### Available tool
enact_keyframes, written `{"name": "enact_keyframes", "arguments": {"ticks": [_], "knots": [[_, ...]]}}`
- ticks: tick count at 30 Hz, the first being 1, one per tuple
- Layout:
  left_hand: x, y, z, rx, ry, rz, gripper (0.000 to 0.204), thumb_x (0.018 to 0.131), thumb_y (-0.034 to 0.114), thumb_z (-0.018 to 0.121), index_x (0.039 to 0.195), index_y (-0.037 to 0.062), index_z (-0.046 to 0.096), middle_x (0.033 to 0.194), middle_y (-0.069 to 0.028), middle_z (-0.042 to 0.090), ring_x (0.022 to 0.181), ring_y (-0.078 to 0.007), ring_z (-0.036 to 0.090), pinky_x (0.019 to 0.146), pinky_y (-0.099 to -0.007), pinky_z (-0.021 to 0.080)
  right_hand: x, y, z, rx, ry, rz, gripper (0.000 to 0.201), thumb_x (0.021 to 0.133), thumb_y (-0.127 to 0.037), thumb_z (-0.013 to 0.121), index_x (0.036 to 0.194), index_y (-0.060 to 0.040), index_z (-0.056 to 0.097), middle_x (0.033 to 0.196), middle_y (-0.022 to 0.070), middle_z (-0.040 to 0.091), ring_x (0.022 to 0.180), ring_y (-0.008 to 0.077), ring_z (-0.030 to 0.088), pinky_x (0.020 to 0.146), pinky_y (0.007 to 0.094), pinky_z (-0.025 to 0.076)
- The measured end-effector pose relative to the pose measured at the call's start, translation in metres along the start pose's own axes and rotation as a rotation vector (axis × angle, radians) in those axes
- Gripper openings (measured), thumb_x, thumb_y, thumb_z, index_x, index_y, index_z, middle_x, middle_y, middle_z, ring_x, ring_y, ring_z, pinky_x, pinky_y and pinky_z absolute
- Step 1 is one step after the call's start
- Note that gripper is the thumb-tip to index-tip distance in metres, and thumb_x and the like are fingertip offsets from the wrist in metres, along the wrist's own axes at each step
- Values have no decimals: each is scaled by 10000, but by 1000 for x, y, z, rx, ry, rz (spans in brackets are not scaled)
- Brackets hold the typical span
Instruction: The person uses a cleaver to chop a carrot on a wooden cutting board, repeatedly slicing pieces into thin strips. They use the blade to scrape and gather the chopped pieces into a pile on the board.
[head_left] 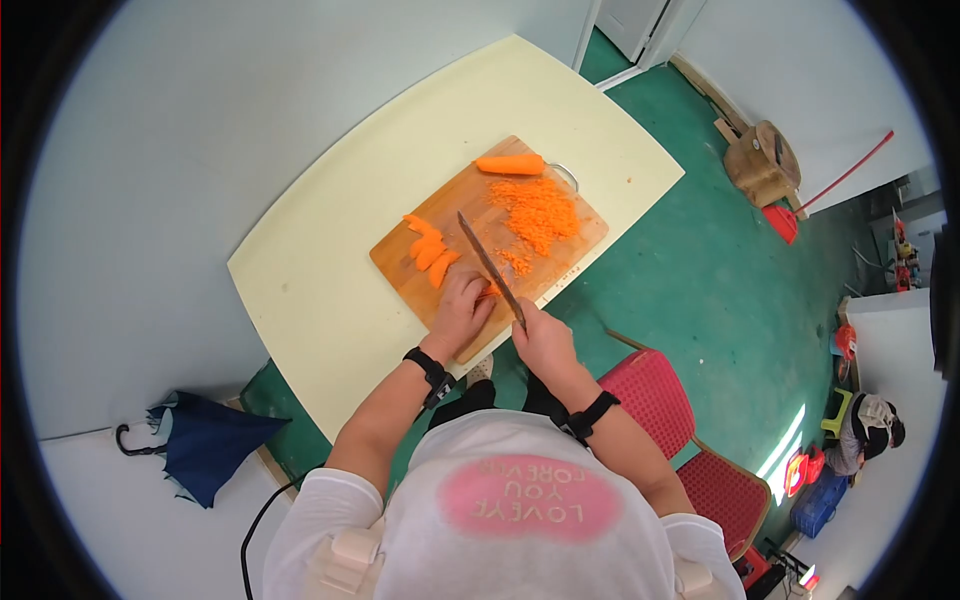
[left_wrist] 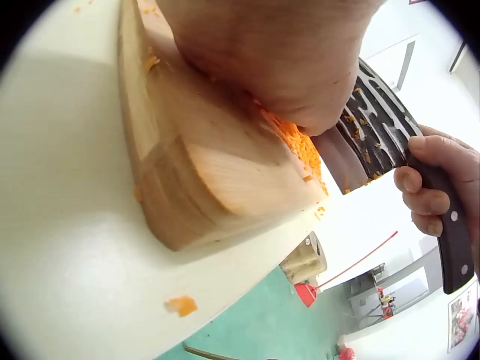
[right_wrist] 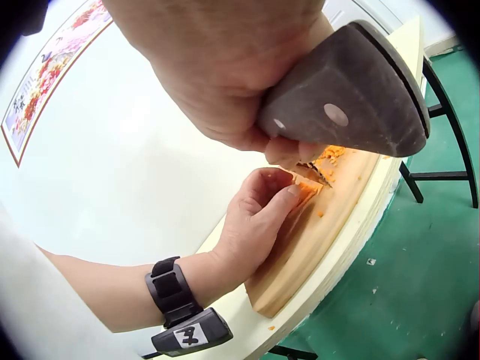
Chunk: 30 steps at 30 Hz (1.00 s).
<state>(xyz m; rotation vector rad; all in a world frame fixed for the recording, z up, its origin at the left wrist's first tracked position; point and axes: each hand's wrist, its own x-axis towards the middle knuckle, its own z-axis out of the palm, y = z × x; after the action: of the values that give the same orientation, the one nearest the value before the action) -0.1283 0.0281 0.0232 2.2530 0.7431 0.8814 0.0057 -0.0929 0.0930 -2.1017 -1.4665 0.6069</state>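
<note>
My right hand point(head_left: 548, 342) grips the dark handle of a kitchen knife point(head_left: 487, 260), its blade reaching across the cutting board. In the left wrist view, carrot bits cling to the patterned blade point(left_wrist: 382, 124). My left hand point(head_left: 464, 308) rests at the near part of the wooden board point(head_left: 395, 262). Its thumb and fingers pinch a piece of carrot point(right_wrist: 306, 192) beside the blade in the right wrist view. Thick carrot slices point(head_left: 428, 248) lie left of the knife. A pile of minced carrot point(head_left: 542, 212) and a larger carrot length point(head_left: 510, 164) lie farther back.
The board sits on a pale yellow table point(head_left: 330, 240) along a wall, near the table's front edge. A carrot scrap point(left_wrist: 181, 305) lies on the tabletop. Red chairs point(head_left: 650, 400) stand at the right, a dark blue umbrella point(head_left: 215, 445) at the left.
</note>
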Motion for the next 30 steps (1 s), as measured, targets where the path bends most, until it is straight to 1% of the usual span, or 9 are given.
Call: {"name": "enact_keyframes", "arguments": {"ticks": [3, 6, 10, 15, 18, 19, 21, 27, 30], "knots": [[-2, -8, 3, 28, 0, 17, 205, 750, 19, 702, 928, 7, 603, 995, -143, 595, 964, -346, 558, 844, -403, 477, -3, -3, 3, -10, -7, -11, 308, 859, -155, 594, 1140, -39, 542, 751, 196, 656, 697, 379, 655, 616, 488, 526], [0, -11, 6, 69, 8, 51, 177, 743, 16, 705, 889, 8, 607, 976, -139, 603, 959, -344, 560, 842, -407, 476, -4, -6, 8, -24, -46, 42, 334, 854, -136, 603, 1163, -22, 553, 789, 231, 653, 744, 418, 641, 656, 506, 511], [2, -10, 7, 88, 28, 52, 149, 735, 9, 707, 845, 10, 607, 947, -129, 616, 947, -336, 568, 836, -408, 476, 1, -7, 12, 0, -64, 56, 347, 857, -137, 596, 1176, -10, 544, 772, 240, 648, 729, 425, 638, 657, 516, 510], [2, -10, 5, 82, 12, 80, 176, 730, -9, 705, 886, 13, 625, 971, -123, 630, 930, -329, 586, 809, -399, 490, 36, -13, 19, 1, -103, 99, 354, 868, -148, 573, 1199, -27, 540, 764, 246, 645, 726, 433, 636, 663, 525, 507], [4, -12, 1, 70, -8, 102, 180, 728, -12, 706, 885, 17, 624, 972, -119, 633, 930, -326, 588, 803, -399, 491, 39, -17, 15, 23, -79, 114, 343, 864, -139, 578, 1186, -27, 542, 771, 249, 646, 736, 435, 635, 667, 527, 505], [5, -13, 0, 60, -21, 118, 183, 727, -14, 706, 886, 17, 622, 973, -118, 634, 931, -325, 588, 800, -398, 491, 36, -15, 13, 24, -76, 114, 343, 864, -139, 578, 1186, -27, 542, 771, 249, 646, 736, 435, 635, 667, 527, 505], [5, -15, 2, 73, -7, 100, 188, 724, -14, 709, 887, 18, 622, 969, -118, 633, 926, -323, 588, 796, -396, 492, 24, -10, 10, 35, -28, 41, 250, 882, -160, 560, 1087, -18, 543, 751, 232, 643, 712, 411, 642, 632, 510, 510], [4, -13, 1, 57, 0, 69, 189, 721, -16, 712, 882, 15, 619, 948, -116, 630, 908, -324, 582, 788, -393, 488, 5, -10, 8, 30, -87, 72, 329, 855, -122, 585, 1163, -11, 556, 760, 246, 644, 723, 417, 643, 649, 517, 503], [5, -14, 1, 49, -9, 75, 176, 727, -14, 707, 875, 14, 616, 941, -116, 630, 906, -323, 581, 784, -391, 488, 7, -9, 14, 90, -50, 73, 315, 857, -128, 581, 1150, -15, 559, 757, 238, 648, 716, 417, 642, 645, 516, 504]]}}
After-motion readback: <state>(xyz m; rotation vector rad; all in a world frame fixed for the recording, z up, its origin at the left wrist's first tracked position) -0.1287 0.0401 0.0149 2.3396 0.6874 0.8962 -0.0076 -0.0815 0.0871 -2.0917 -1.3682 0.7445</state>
